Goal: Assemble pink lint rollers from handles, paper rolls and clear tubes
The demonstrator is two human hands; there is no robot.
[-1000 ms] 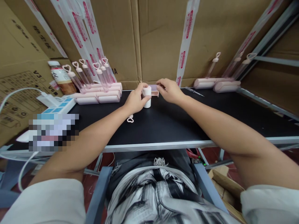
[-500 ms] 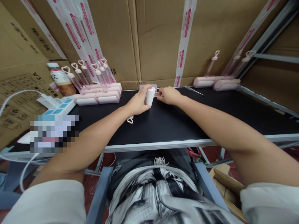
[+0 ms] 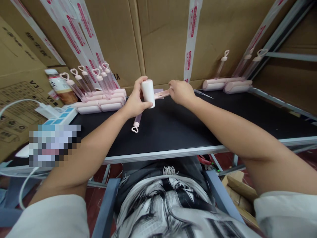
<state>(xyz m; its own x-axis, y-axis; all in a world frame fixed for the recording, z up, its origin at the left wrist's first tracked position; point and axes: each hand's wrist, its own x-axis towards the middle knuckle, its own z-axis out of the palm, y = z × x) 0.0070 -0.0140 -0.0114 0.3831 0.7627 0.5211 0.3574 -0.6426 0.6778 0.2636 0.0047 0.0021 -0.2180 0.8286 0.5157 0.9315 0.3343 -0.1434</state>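
Note:
My left hand (image 3: 135,100) grips a white cylinder (image 3: 148,94), tilted slightly, with thumb and fingers at its two ends. My right hand (image 3: 182,92) pinches the right end of a flat pink strip (image 3: 162,94) with a small hole. The strip's left end reaches the cylinder; whether they are joined I cannot tell. Behind the strip, a translucent purplish piece (image 3: 158,91) is partly covered. A clear tube with a heart-shaped loop (image 3: 135,127) lies on the black table (image 3: 168,132), just below my left hand.
Pink cases (image 3: 111,104) with upright heart-topped tubes stand at the left; similar cases (image 3: 237,86) are at the right. A screwdriver (image 3: 204,94) lies behind my right forearm. Farther left are a bottle (image 3: 59,86), a power strip (image 3: 60,115) and a cable. Cardboard (image 3: 163,43) backs the table.
Both hands have risen slightly, my left hand also shifting left with the white cylinder. More of the pink strip shows between them. The tube below my left hand is more exposed.

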